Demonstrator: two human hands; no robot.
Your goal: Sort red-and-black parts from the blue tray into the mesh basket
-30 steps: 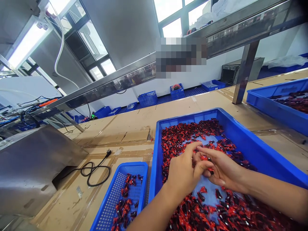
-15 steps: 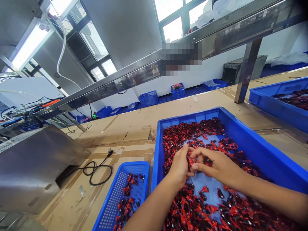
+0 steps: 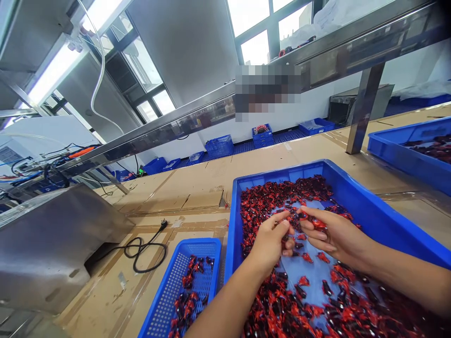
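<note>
A large blue bin [image 3: 373, 206] holds many small red-and-black plastic pieces [image 3: 282, 305], heaped around a patch of bare floor in its middle. Both my hands are over this bin, a small gap apart. My right hand [image 3: 334, 234] is closed, with a red-and-black piece [image 3: 319, 223] in its fingers and a dark end showing at the fingertips. My left hand [image 3: 273, 237] has curled fingers, thumb near the index finger; what lies in them is mostly hidden. At the left stands a blue perforated basket [image 3: 160, 293] with a few clusters of the same pieces inside.
A black power cord with a plug [image 3: 151, 270] lies on the cardboard-covered table [image 3: 197, 220], beside a metal housing [image 3: 45, 253]. Another blue bin [image 3: 391, 145] with dark pieces stands at the right. A metal shelf rail [image 3: 197, 112] on posts crosses behind.
My hands, together before, have moved apart. The right hand has shifted slightly up and right, showing a red-and-black piece in its fingers. The view has shifted a little.
</note>
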